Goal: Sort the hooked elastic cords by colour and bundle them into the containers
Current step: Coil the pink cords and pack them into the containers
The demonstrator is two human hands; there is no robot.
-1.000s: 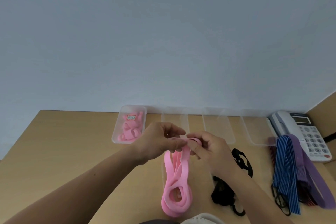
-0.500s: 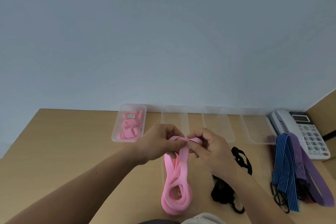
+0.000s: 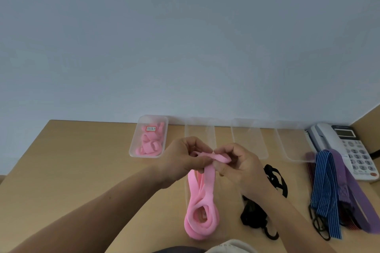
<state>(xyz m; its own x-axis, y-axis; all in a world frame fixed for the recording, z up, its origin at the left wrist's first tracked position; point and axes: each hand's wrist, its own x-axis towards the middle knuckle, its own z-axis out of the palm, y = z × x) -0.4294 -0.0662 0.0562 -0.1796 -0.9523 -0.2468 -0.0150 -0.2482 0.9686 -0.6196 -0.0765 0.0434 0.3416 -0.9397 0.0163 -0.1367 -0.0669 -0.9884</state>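
A pink elastic cord [image 3: 202,207] hangs in several loops from both hands over the desk's middle. My left hand [image 3: 185,159] grips the top of the loops, and my right hand [image 3: 238,165] pinches a flat end of the same cord and draws it sideways across the bundle. At the back left a clear container [image 3: 149,136] with a small label holds bundled pink cords. Three clear containers stand beside it: one [image 3: 199,129] behind my hands, a second [image 3: 249,137] and a third [image 3: 292,141] further right. Black cords [image 3: 255,211] lie right of the pink loops.
Blue-striped cords [image 3: 326,187], purple cords [image 3: 347,183] and a red-striped one lie in a pile at the right. A white desk telephone [image 3: 349,146] sits at the back right against a wooden side panel. The wooden desk [image 3: 72,170] meets the wall behind the containers.
My right hand has pulled the pink end further to the right across the top of the loops. The hanging loops have drawn up slightly.
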